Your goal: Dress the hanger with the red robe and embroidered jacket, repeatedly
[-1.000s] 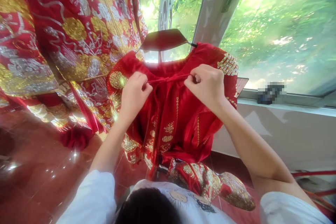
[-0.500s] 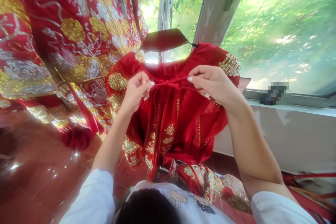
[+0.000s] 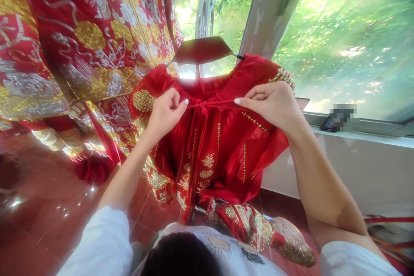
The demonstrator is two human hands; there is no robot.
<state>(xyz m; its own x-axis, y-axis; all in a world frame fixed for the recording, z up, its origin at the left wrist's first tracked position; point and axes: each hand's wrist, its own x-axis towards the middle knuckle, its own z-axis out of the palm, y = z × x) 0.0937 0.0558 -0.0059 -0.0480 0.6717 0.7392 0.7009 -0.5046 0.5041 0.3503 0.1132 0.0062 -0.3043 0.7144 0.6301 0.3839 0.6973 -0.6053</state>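
A red garment (image 3: 207,138) with gold beading and embroidery hangs on a hanger (image 3: 239,56) in front of me. At its gathered neckline a thin red drawstring (image 3: 213,104) is pulled taut sideways, with a knot or bow at the middle. My left hand (image 3: 168,110) pinches the string left of the knot. On the other side my right hand (image 3: 268,103) grips the opposite length between thumb and curled fingers. A dark red panel (image 3: 203,50) covers the middle of the hanger.
Heavily embroidered red, gold and silver garments (image 3: 93,39) hang close at the left. Behind stands a window (image 3: 349,51) with a sill (image 3: 381,138), on which a dark object (image 3: 338,118) lies partly blurred. Below, a gold-embroidered red piece (image 3: 258,228) sits above the tiled floor (image 3: 48,215).
My hands have moved apart, the right one shifting further right. The string between them is straighter, and the knot looks tighter.
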